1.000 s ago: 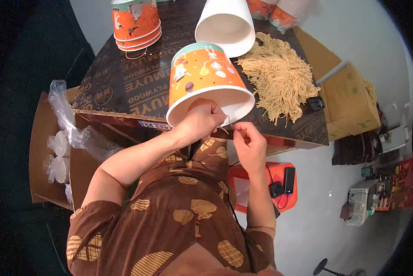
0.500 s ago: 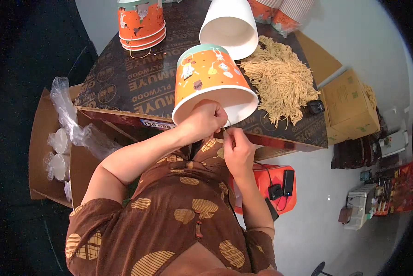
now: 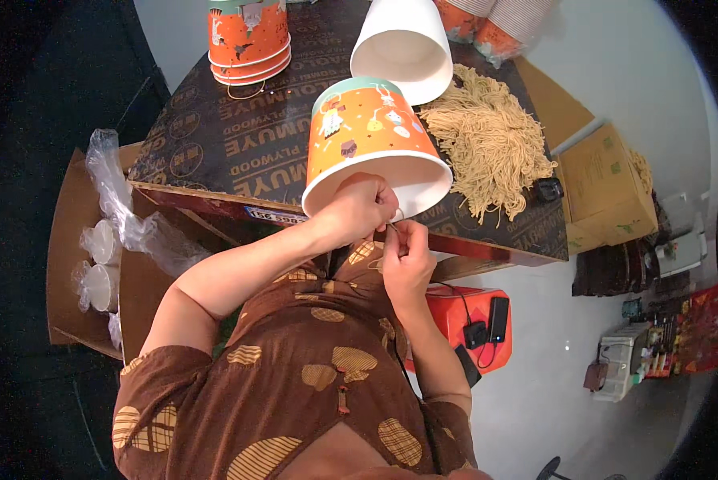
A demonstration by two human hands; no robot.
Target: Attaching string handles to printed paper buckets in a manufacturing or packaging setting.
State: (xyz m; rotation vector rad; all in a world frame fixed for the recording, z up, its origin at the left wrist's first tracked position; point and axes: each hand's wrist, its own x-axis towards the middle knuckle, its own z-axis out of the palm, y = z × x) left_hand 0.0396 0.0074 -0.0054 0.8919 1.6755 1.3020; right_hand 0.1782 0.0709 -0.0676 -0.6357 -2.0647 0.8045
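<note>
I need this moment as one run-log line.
left hand: at mouth of orange bucket | right hand: pinching thin string, near left hand | tan cord pile: on table, right of bucket

Before me stood a dark plywood table (image 3: 195,120); beyond its near right corner, pale floor (image 3: 539,336) reflected light; below its near edge, a red stool (image 3: 449,308).

Both hands (image 3: 357,210) pinch close together, forearms (image 3: 251,262) angled inward.

Table (image 3: 207,152): bucket (image 3: 375,132), near edge; bucket stack (image 3: 251,40), left edge; string heap (image 3: 491,144), right edge (cardboard box (image 3: 607,192) stands beyond).
</note>
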